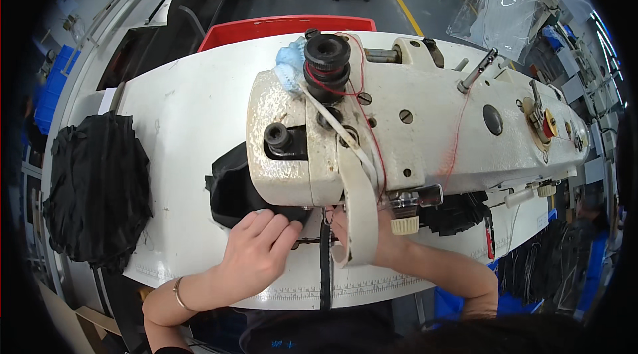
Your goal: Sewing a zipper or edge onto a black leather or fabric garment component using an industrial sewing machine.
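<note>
A white industrial sewing machine (425,135) stands in front of me, threaded with red thread. Under and left of its head lies a black fabric piece (232,191), partly hidden by the machine. My left hand (256,254) has its fingers curled down on the near edge of this fabric, left of the needle area. A narrow black strip (325,267) runs from the needle area toward me and over the table's front edge. My right hand (389,244) is just right of the strip, its fingers mostly hidden behind a looped white band (359,214) on the machine.
A pile of black fabric pieces (100,188) sits at the table's left end. More black pieces (458,213) lie right, under the machine arm, near a red-and-black tool (490,238). Behind the white table (179,115) is a red bin (286,24). Dark fabric hangs at far right.
</note>
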Demonstrator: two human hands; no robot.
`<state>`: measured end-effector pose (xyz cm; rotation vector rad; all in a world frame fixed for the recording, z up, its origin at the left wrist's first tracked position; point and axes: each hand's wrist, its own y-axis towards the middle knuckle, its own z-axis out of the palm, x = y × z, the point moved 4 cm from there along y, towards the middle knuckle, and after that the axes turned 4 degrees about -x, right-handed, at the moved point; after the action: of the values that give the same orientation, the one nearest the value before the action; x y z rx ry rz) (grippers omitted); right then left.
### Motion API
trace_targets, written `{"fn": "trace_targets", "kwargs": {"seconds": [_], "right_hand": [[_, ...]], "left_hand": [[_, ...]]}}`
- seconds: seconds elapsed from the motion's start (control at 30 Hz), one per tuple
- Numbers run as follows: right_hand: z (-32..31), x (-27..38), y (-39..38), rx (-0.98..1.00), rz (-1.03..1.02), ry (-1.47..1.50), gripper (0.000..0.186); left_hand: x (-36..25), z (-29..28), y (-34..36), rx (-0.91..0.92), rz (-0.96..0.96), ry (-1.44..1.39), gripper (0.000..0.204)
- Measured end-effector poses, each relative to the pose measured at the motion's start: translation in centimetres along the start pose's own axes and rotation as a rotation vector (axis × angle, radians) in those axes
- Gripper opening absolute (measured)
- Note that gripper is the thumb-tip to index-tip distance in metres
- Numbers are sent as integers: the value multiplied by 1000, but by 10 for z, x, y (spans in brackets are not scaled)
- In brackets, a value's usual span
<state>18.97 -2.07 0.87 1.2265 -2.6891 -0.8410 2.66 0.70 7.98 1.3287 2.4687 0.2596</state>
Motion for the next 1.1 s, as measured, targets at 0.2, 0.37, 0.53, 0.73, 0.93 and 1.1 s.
{"fn": "trace_targets", "kwargs": {"seconds": [0.2,0.37,0.53,0.73,0.93,1.1], "right_hand": [[3,-9,-11,5,185,238,27],[-3,-17,-2,-132,272,270,24],[12,1,-16,68,139,251,7],[3,-1,-17,83,262,324,7],[2,5,-9,32,179,353,8],[11,9,-14,113,352,547,12]], "left_hand": [[14,18,16,104,-204,-39,20],[-5,36,13,-176,179,227,29],[35,65,-6,42,-179,-292,35],[29,61,-1,-32,-156,-317,33],[38,48,7,117,-334,-440,30],[44,49,2,53,-230,-419,29]]}}
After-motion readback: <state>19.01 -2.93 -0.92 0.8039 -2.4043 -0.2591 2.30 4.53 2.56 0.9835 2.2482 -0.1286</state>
